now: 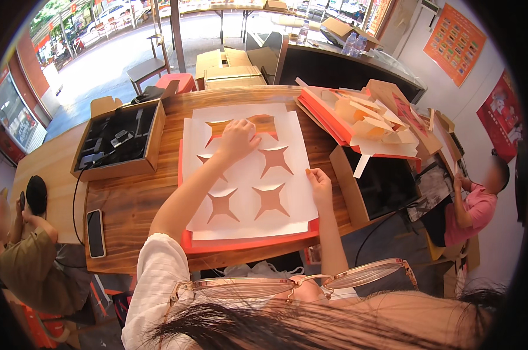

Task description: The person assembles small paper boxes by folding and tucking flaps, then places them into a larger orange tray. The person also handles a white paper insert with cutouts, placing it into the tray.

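A white cardboard sheet [246, 201] with several star-shaped cutouts lies on the table before me, their flaps bent. Red card [249, 244] shows from beneath it along the near edge and at the left. My left hand [239, 139] is over the far part of the sheet, between the far cutouts. Its fingers are curled down at the card, and what they grip, if anything, is hidden. At the sheet's right edge, my right hand [320, 182] pinches the border between thumb and fingers.
Left of the sheet are an open cardboard box [121, 140] with a black inside and a phone [96, 233]. A stack of red and white folded cartons [363, 119] rises at the right, above another box [383, 184]. One person [474, 204] sits right, another [30, 256] left.
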Tool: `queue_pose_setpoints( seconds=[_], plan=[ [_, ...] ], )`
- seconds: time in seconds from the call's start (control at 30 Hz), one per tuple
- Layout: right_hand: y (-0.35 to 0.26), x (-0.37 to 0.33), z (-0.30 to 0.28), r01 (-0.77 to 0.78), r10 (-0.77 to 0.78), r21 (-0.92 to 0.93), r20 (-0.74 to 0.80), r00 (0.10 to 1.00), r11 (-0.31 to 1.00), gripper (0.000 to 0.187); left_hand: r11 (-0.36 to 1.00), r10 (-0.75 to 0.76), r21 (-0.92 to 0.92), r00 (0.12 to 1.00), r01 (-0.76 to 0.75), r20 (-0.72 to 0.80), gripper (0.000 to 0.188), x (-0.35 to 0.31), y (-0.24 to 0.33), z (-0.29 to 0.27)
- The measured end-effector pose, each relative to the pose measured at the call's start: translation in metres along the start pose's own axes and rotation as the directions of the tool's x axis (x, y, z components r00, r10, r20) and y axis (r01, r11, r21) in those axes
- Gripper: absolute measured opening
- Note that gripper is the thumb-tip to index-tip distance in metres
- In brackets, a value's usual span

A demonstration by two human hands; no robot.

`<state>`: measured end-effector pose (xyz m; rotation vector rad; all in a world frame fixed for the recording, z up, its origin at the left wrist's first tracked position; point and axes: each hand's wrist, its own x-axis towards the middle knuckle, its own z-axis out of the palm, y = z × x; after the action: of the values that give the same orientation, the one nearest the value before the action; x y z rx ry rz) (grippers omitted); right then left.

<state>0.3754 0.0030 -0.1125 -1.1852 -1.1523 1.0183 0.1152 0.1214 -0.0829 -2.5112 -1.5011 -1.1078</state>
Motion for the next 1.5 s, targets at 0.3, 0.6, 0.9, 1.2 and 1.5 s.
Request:
queue_pose_setpoints(
  seconds=[0.3, 0.6, 0.9, 1.2, 1.5],
  plan=[
    [0.014, 0.003, -0.006, 0.024, -0.023, -0.063, 0.015, 1.000, 0.998, 0.020, 0.995, -0.037, 0.100, 0.997, 0.029, 0.073, 0.035, 0.005, 0.003, 0.017],
    [0.008, 0.002, 0.000, 0.022, -0.022, -0.020, -0.020, 1.000, 1.000, 0.019, 0.998, -0.028, 0.066, 0.983, 0.017, 0.182, 0.032, 0.006, -0.005, 0.020],
    [0.015, 0.005, -0.002, 0.031, -0.031, -0.017, -0.029, 0.999, 0.999, 0.020, 0.993, 0.113, 0.034, 0.989, -0.111, -0.090, 0.052, 0.017, 0.025, 0.010],
    [0.011, 0.002, 0.001, 0.059, -0.060, -0.025, -0.032, 0.998, 0.998, 0.020, 0.972, 0.233, -0.001, 0.958, -0.236, 0.168, 0.031, 0.016, 0.000, 0.029],
    [0.019, 0.005, -0.008, 0.047, -0.047, 0.003, -0.004, 0.999, 0.999, 0.018, 0.980, 0.155, -0.162, 0.958, -0.118, 0.240, 0.025, 0.013, 0.011, 0.032]
  ],
)
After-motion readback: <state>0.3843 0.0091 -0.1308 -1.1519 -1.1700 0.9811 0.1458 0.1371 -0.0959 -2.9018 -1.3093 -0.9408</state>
